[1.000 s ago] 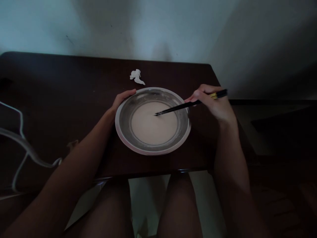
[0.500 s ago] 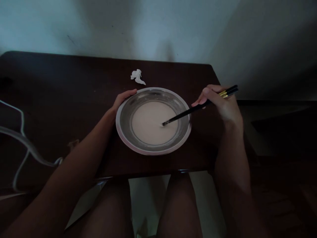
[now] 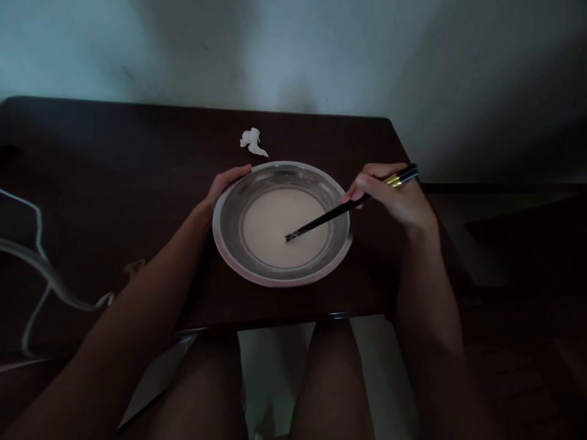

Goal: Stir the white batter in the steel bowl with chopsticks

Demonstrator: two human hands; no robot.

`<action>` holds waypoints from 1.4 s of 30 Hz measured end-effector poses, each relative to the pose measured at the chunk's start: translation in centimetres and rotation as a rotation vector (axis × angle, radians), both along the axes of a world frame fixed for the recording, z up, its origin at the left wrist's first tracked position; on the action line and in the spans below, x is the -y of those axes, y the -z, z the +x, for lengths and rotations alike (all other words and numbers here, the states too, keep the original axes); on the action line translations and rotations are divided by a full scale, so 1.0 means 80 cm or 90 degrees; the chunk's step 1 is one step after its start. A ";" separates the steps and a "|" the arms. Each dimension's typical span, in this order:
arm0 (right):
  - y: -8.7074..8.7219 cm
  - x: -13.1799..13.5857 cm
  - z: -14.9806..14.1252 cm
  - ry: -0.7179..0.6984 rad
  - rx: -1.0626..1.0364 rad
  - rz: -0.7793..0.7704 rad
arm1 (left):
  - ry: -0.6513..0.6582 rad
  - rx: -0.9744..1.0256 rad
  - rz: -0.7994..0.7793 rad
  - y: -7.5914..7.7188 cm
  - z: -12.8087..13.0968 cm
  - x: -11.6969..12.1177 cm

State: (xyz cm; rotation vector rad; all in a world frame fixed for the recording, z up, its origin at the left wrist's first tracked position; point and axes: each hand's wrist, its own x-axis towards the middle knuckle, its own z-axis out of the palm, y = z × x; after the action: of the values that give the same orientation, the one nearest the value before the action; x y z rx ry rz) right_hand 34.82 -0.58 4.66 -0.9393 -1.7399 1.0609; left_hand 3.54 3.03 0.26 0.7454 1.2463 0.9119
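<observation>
A wide metal bowl point(image 3: 220, 244) with a pale, milky batter point(image 3: 266, 226) in it stands on the dark wooden table. My left hand point(image 3: 227, 181) grips the bowl's far left rim, its thumb lying along the edge and the other fingers hidden behind the wall. In my right hand point(image 3: 385, 189), closed over the bowl's right side, is a pair of black chopsticks point(image 3: 337, 211) with gold bands. They slant down to the left, and their tips dip into the batter near its middle.
Behind the bowl lies a crumpled white tissue point(image 3: 253, 142). White cables point(image 3: 50, 275) run over the left of the table point(image 3: 114, 159), close to my left forearm. A pale wall point(image 3: 293, 55) borders its far edge. My legs are below the near edge.
My right hand and the chopsticks have moved left and slightly down, so the tips have swept through the batter toward its middle. My left hand stays on the bowl's rim.
</observation>
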 end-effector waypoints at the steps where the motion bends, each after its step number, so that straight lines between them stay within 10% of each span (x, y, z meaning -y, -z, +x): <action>1: 0.001 -0.001 -0.002 -0.012 0.006 0.002 | 0.001 0.004 -0.001 0.000 0.000 0.000; 30: -0.002 0.001 0.010 0.082 -0.033 0.016 | 0.008 0.030 0.000 0.005 -0.002 0.000; 36: -0.002 0.001 -0.002 -0.027 0.034 -0.024 | 0.013 0.028 -0.013 0.003 -0.003 -0.002; 42: -0.001 0.000 0.004 0.082 -0.033 0.016 | 0.015 0.036 -0.012 0.004 -0.002 0.000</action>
State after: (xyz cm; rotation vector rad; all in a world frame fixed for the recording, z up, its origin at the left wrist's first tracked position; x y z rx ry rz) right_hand 35.10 -0.55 4.72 -0.9862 -1.6239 0.9693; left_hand 3.37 3.03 -0.02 0.7127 1.1921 0.8950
